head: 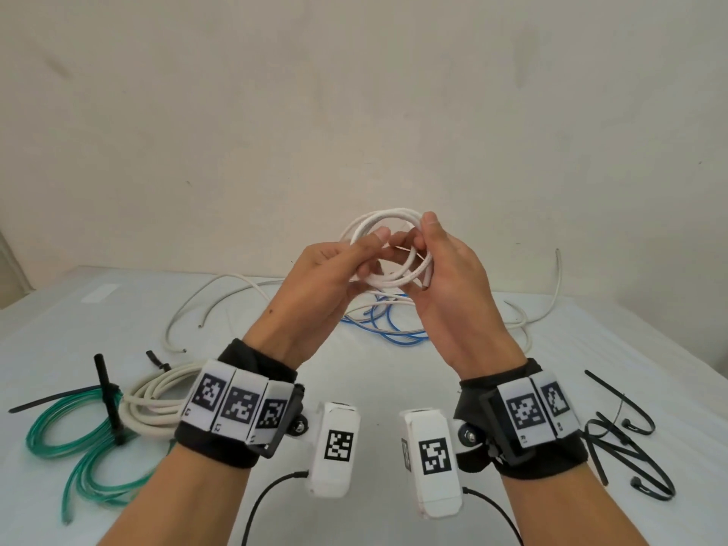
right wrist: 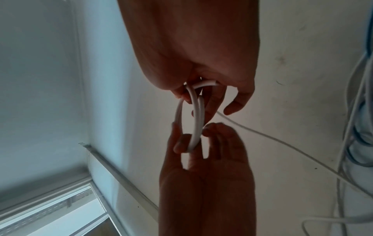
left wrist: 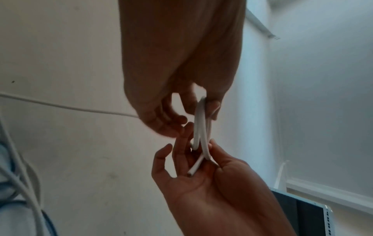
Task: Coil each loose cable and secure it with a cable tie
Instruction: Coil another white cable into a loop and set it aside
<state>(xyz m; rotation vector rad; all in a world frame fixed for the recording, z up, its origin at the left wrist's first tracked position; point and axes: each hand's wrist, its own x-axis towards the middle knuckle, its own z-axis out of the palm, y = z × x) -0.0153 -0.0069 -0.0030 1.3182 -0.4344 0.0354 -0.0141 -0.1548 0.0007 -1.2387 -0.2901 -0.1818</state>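
- Two coils lie done at the far left of the table (head: pixel 386 380): a green tube coil (head: pixel 71 447) and a cream cable coil (head: pixel 153 403), each with a black tie round it.
- Next comes a loose white cable (head: pixel 205 305) that wiggles across the cloth and is not coiled yet.
- Up in the air, in the middle, is the white cable coil (head: pixel 388 246), the one being worked on now. It has a few round loops and no tie on it.
- On the left side of that coil, the left hand (head: pixel 315 285) holds the loops, with its fingers curled round them.
- On the right side, the right hand (head: pixel 453 277) holds the loops too. Its thumb and fingers pinch them, and the cut cable end (head: pixel 426 283) pokes out by the palm.
- Under the hands lies a blue cable (head: pixel 398 333) mixed up with more white cable. I think that pile is left to do.
- Far right, a bunch of black cable ties (head: pixel 626 451) waits on the table. One of them likely goes on the coil next.
- From the head camera you see the table, the done coils and the ties.
- Looking from the left wrist, you see the coil edge-on and the cut end lying across the right hand's fingers (left wrist: pixel 181 153), but no ties.
- Looking from the right wrist, you see the left hand's fingers (right wrist: pixel 181 143) wrapped on the bottom of the loops, which the head camera partly hides.
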